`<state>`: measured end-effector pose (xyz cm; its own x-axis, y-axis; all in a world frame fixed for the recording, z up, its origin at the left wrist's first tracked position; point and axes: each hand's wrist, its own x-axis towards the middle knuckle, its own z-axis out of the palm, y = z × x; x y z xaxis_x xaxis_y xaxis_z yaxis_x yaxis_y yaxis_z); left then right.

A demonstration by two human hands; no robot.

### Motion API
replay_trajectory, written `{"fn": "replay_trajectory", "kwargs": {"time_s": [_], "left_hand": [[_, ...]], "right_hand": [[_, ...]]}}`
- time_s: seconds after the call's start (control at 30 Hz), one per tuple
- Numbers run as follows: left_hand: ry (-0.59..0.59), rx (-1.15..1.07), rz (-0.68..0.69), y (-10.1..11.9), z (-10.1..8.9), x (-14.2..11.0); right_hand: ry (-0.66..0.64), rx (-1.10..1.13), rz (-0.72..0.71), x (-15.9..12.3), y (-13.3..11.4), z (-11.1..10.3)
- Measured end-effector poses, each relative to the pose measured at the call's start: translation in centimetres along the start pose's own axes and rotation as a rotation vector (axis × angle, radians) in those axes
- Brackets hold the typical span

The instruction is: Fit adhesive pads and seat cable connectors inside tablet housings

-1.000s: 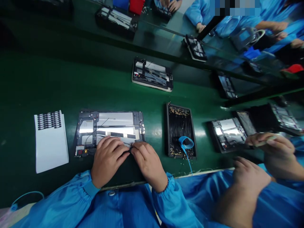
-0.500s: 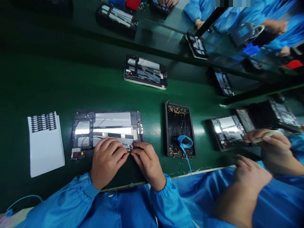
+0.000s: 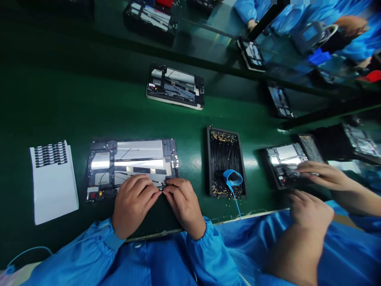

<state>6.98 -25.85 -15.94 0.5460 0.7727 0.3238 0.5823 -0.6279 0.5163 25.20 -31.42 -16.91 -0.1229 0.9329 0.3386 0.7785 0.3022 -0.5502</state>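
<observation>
An opened tablet (image 3: pixel 138 149) lies on the green bench in front of me, its silver battery, flat ribbon cables and thin black wires showing. At its near edge, toward the right corner, my left hand (image 3: pixel 132 204) has thumb and fingers pinched together. Close beside it, my right hand (image 3: pixel 186 204) pinches at the same spot, fingertips almost touching those of the left. Whatever small part lies between the fingertips is too small and too covered to name. Both hands hide part of the tablet's lower edge.
Right of the tablet, a black tray (image 3: pixel 209 167) holds many black cables (image 3: pixel 224 153) with gold ends; a blue wrist strap (image 3: pixel 233 178) lies on it. White sheets with black stickers (image 3: pixel 55 186) lie left. Another opened tablet (image 3: pixel 175 87) sits behind. A co-worker's hands (image 3: pixel 324 174) work at right.
My hands keep the same pinch at the tablet's edge. The tablet behind has shifted slightly left. The co-worker's upper hand has moved left over their own tablet.
</observation>
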Motion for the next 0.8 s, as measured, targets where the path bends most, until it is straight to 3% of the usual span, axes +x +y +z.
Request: {"fn": "replay_trajectory", "kwargs": {"time_s": [0.47, 0.8], "left_hand": [[0.036, -0.033, -0.054, -0.11, 0.35, -0.28], [0.049, -0.031, -0.067, 0.07, 0.42, -0.24]], "right_hand": [[0.098, 0.124, 0.054, -0.74, 0.47, 0.55], [0.068, 0.095, 0.032, -0.98, 0.33, 0.55]]}}
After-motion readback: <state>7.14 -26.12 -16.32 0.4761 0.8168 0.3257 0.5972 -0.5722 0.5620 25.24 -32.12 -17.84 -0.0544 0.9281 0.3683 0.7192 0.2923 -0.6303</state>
